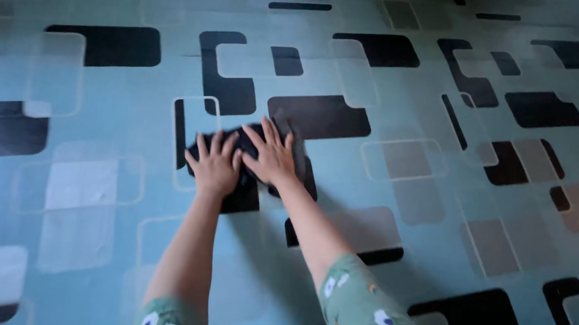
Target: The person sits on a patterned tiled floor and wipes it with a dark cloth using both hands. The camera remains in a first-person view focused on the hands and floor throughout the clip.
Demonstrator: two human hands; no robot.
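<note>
No packages, labels, signs or screens show anywhere in this view.
</note>
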